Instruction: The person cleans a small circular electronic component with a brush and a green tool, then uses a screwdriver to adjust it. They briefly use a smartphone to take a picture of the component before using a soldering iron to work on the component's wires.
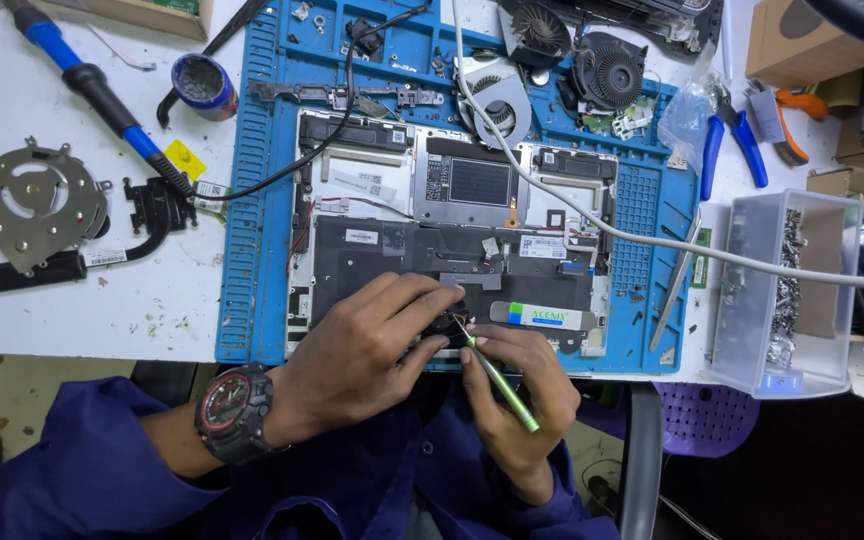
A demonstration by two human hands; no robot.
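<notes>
So the opened laptop chassis (452, 230) sits bottom-up on a blue repair mat (252, 200), and both hands are working at its near edge. The left hand (372, 340) is curled down over a small dark part (445, 322) there, fingers pinching it in place; I can't make out what the part is. The right hand (512, 390) is closed around a thin green screwdriver (500, 380), tip angled up-left and touching that same part.

Handling-wise I'd guess the part is tiny, light and easy to drop, so a fingertip pinch at its edges seems right. The chassis looks stiff but its exposed board and thin cables are fragile; best held by the outer frame.

The mat lies on a scuffed white table (72, 310) that's pretty crowded. To the left are a blue-handled soldering iron (92, 90), a round metal fan plate (32, 205) and a black heatpipe (142, 225). Loose fans (607, 70) sit at the far side, blue-handled pliers (742, 135) and a clear box of screws (787, 290) to the right. A white cable (652, 240) crosses over the laptop.
</notes>
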